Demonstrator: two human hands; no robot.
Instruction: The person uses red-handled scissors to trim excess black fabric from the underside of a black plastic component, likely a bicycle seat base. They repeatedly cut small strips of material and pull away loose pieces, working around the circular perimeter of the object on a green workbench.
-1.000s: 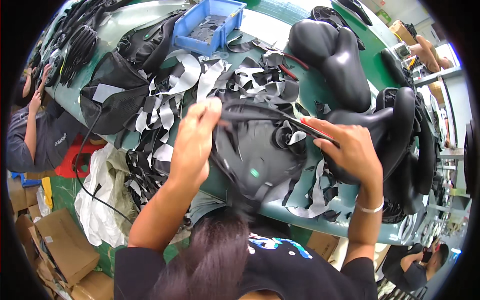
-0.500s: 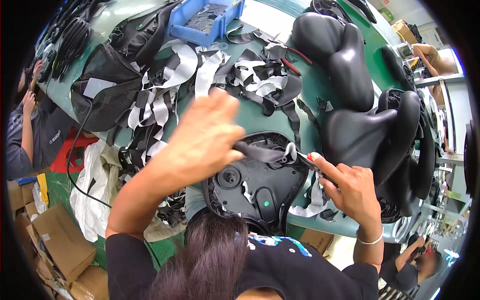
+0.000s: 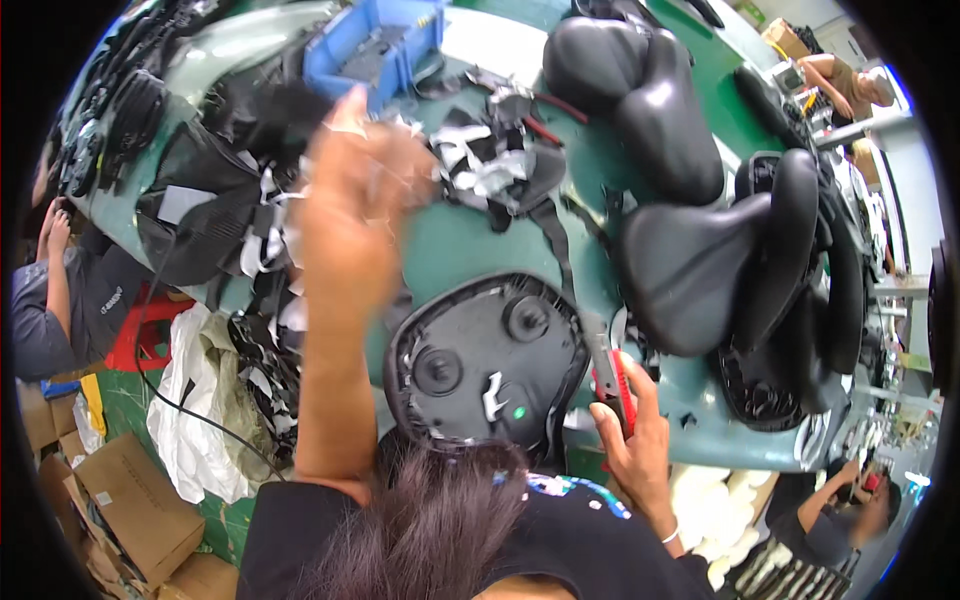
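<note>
In front of me a black bicycle saddle (image 3: pixel 465 372) lies with its underside up, its hollow plastic base showing two round mounts and a pale scrap of trimming. My right hand (image 3: pixel 640 440), at the saddle's right edge, grips a red and grey utility knife (image 3: pixel 612 385) with the blade end pointing away from me. My left hand (image 3: pixel 360 190) is raised beyond the saddle's left side, over the scrap strips. Motion smears its fingers, so whether it holds anything is hidden. A heap of grey and black trimmed strips (image 3: pixel 490 165) lies to the right of that hand.
A blue bin (image 3: pixel 372 50) with dark scraps stands at the back. Several finished black saddles (image 3: pixel 690 270) are piled at the right. A black mesh bag (image 3: pixel 195 215) and a cable lie left. Cardboard boxes (image 3: pixel 125 510) stand on the floor; other people work at both sides.
My left hand has swung up and away from the saddle, drawing off the dark strip it held. My right hand has moved nearer me with the knife, now turned more upright.
</note>
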